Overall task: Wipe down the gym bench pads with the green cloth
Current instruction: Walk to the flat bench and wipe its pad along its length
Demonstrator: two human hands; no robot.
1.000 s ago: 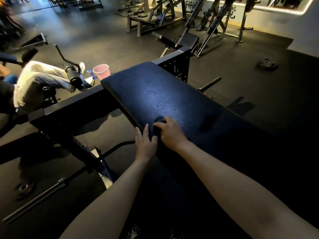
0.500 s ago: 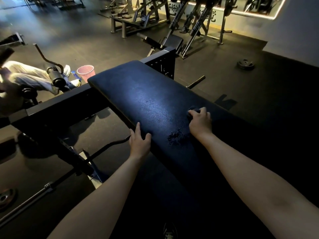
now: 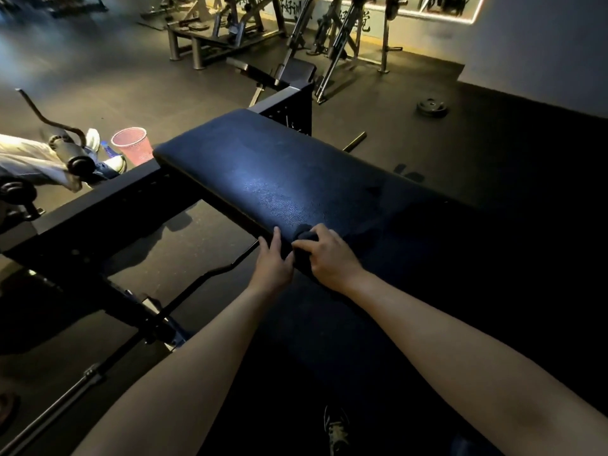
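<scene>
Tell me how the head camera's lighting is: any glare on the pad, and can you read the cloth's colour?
Head view: dim overall; a bluish glare patch sits mid bench pad; the cloth gripped by the right hand reads dark, colour unreadable; the pad's right side sinks into black shadow.

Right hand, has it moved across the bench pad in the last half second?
Yes. The right hand, holding the cloth, slid back across the bench pad to its left edge, beside the left hand.
</scene>
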